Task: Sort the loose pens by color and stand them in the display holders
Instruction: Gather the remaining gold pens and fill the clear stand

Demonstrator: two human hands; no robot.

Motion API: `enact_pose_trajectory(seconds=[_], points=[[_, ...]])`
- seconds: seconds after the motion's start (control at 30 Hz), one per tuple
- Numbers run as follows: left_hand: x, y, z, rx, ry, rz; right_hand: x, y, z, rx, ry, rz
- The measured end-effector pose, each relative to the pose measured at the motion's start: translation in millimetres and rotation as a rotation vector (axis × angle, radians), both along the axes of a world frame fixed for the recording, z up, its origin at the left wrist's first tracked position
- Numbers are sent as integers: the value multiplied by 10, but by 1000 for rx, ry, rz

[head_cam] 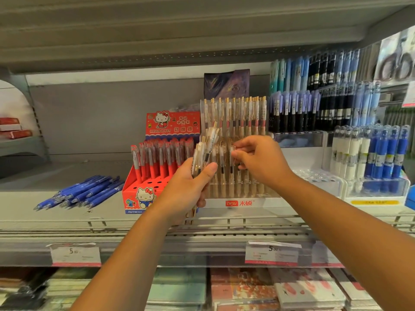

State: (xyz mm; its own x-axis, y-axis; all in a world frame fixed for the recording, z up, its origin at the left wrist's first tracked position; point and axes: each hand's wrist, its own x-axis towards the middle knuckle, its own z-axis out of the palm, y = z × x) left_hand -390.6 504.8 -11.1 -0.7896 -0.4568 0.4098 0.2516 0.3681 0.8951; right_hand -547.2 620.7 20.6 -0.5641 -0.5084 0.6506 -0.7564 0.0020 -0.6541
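Grey metal shelf (45,212), wire rail (247,221) along the front edge. Loose blue pens (78,194) lie flat in a heap at 9 o'clock. Red display box (134,194) stands approx centre, clear tiered holder (265,202) just beside it at its 3 o'clock. 2nd clear holder (377,194) further out, 3 o'clock again.

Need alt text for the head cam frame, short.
A person's left hand grips a bundle of clear gold-clipped pens while the right hand pinches one matching pen standing in the clear tiered display holder. To its left: a red cardboard pen box, then loose blue pens on the grey shelf.
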Motion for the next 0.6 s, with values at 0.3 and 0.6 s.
enact_pose_trajectory(seconds=[0.3,0.6], points=[[9,11,16,55,1,7,79,55,32,59,191,-141],[35,5,20,-32,-11,-22,481,75,193,-213,-135,189]])
